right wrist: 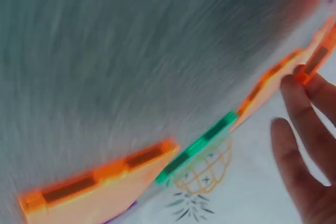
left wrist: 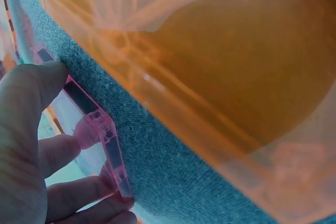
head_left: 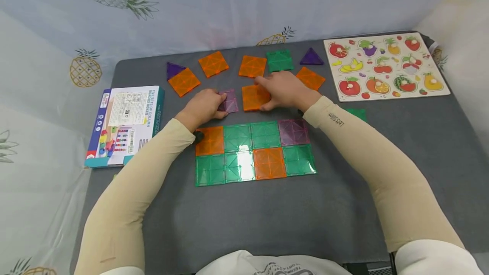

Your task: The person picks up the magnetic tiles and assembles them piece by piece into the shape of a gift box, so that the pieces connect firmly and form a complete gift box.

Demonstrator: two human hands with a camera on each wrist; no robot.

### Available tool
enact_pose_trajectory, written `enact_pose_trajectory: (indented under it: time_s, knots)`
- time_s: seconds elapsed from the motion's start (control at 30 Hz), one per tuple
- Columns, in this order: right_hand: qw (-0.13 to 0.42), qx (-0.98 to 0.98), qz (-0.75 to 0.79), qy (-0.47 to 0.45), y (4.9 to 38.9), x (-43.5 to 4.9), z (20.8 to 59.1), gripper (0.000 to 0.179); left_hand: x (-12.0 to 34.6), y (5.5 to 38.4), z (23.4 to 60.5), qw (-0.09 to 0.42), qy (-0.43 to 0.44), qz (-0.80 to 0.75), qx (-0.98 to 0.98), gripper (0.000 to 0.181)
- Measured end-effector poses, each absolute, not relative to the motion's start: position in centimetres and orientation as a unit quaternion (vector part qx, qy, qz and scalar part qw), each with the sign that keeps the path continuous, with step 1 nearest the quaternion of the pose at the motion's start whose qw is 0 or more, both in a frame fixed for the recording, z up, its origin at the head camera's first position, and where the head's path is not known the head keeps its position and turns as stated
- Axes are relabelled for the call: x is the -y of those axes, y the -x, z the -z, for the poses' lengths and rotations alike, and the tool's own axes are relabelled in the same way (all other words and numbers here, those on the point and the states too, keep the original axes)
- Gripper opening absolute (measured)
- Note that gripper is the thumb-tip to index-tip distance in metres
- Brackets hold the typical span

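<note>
My left hand (head_left: 201, 107) pinches a purple translucent square magnetic tile (head_left: 230, 101). The left wrist view shows the thumb and fingers on that tile's (left wrist: 80, 97) edges, and it looks pinkish there. My right hand (head_left: 287, 90) grips an orange square magnetic tile (head_left: 254, 98) just to the right of the purple one. In the right wrist view the fingertips touch the orange tile's (right wrist: 319, 57) edge. Nearer the body lies a two-row rectangle of joined square tiles, among them a green tile (head_left: 237, 138), an orange tile (head_left: 269, 163) and a purple tile (head_left: 293, 132).
Along the back lie loose orange tiles (head_left: 213, 63), a green tile (head_left: 279, 60) and purple triangles (head_left: 311, 57). A bead-set box (head_left: 127, 122) stands on the left of the grey table (head_left: 244, 220). At the back right is a fruit puzzle board (head_left: 386, 69); another green tile (head_left: 357, 113) shows beside my right forearm.
</note>
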State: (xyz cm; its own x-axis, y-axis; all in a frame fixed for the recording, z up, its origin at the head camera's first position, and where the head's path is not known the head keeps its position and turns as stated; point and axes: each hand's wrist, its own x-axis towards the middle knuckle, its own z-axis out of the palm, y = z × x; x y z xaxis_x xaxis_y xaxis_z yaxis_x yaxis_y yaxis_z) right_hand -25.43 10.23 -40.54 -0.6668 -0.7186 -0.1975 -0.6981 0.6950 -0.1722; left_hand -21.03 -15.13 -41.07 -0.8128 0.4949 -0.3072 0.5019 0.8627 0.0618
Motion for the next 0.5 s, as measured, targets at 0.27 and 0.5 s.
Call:
enact_pose_trajectory:
  time_s: [0.27,0.5]
  knots:
    - [0.117,-0.901,0.043,0.416,23.4,-10.9,40.8,0.066,15.4,20.9,41.1,0.142,-0.264,0.002,-0.954,0.057]
    - [0.149,-0.899,0.082,0.402,22.6,-11.9,40.8,0.05,15.4,20.8,41.1,0.134,-0.269,-0.006,-0.954,0.053]
